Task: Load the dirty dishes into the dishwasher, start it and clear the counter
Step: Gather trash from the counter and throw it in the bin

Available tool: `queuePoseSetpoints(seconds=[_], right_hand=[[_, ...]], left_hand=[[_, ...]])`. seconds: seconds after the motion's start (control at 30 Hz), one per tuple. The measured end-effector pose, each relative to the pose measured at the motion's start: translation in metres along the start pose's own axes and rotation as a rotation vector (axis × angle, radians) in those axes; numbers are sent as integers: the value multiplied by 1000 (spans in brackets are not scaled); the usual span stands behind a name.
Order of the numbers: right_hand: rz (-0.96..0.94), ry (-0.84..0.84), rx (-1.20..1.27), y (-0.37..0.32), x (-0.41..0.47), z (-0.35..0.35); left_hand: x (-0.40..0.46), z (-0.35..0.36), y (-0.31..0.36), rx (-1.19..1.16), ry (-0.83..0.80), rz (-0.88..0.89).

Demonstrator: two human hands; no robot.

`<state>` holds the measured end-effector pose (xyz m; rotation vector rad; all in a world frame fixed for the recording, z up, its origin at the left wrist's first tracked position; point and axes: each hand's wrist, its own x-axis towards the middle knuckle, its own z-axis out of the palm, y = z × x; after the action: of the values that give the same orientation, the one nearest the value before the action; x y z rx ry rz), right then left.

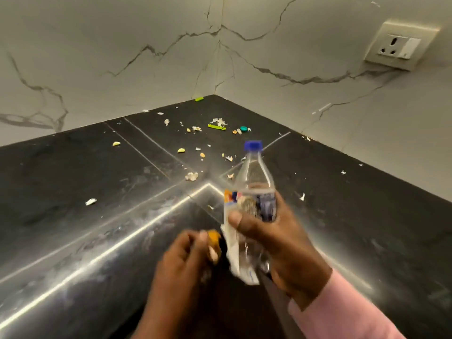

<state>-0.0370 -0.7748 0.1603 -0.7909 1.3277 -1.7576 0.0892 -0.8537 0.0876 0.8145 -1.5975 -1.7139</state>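
Observation:
My right hand [276, 243] is closed around a clear plastic bottle [254, 177] with a blue cap, together with a crumpled white wrapper [234, 255] that hangs below it. My left hand [186, 260] is curled over small scraps, one of them orange [213, 236]. Both hands hover above the black stone counter [73, 192]. Garlic peels and cloves [191, 176] lie scattered over the counter toward the corner. A green clip [216, 127] and a teal bottle cap [243, 128] rest near the back.
Marble-patterned walls meet in a corner behind the counter. A wall socket [398, 46] sits at the upper right. Another small green piece [198, 99] lies right at the corner. A bright light strip reflects across the counter's front.

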Motion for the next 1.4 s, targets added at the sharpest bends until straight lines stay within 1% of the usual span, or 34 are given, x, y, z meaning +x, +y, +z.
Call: queuePoseSetpoints(seconds=[0.03,0.07,0.13,0.17,0.2,0.23,0.37,0.47,0.5,0.57,0.6,0.67,0.73,0.8,0.87,0.97,1.07,1.1,1.17,1.23,1.27,1.33,1.4], right_hand=[[53,-60,41,8,-18,1],[125,-86,56,22,-39,-1],[229,-89,39,54,-68,-9],[310,-65,53,77,-86,-13],[344,-15,20,90,-92,-24],[404,27,-22,110,-102,-31],[608,100,-144,234,-135,-66],[660,145,-243,332,-154,-87],[650,175,-264,353,-153,-92],[635,187,-326,407,-157,-103],[609,184,-333,423,-156,-106],[599,181,-287,464,-165,-112],[584,147,-295,495,-176,-117],[590,112,-342,528,-190,-123],[590,106,-396,551,-200,-129],[519,52,-511,575,-210,-135],[545,21,-502,581,-218,-142],[566,-6,-491,581,-222,-146],[610,-22,-532,581,-228,-152],[672,62,-582,581,-231,-157],[679,108,-614,577,-230,-158],[656,173,-661,567,-228,-157],[600,203,-680,549,-226,-155]], left_hand=[[-18,-2,-14,21,-72,-44],[-42,-6,-29,25,-112,-130],[-70,-10,-69,7,-118,-292],[-91,-15,-101,11,-51,-390],[-91,-18,-116,29,-7,-435],[-100,-21,-139,56,59,-521],[-143,-39,-259,69,253,-838],[-172,-38,-333,-20,375,-984],[-173,-37,-347,-37,401,-1006],[-183,-32,-395,-99,432,-1018],[-181,-31,-409,-149,434,-998],[-181,-26,-446,-208,439,-978],[-183,-23,-471,-183,408,-905],[-187,-20,-491,-133,422,-793],[-189,-21,-501,-73,417,-724],[-193,-28,-517,-82,364,-673],[-202,-33,-526,-98,355,-596],[-208,-33,-523,-121,369,-611],[-219,-38,-523,-96,427,-733],[-227,-44,-527,-9,461,-869],[-227,-47,-524,27,474,-901],[-224,-49,-515,123,493,-920],[-220,-50,-497,269,460,-898]])
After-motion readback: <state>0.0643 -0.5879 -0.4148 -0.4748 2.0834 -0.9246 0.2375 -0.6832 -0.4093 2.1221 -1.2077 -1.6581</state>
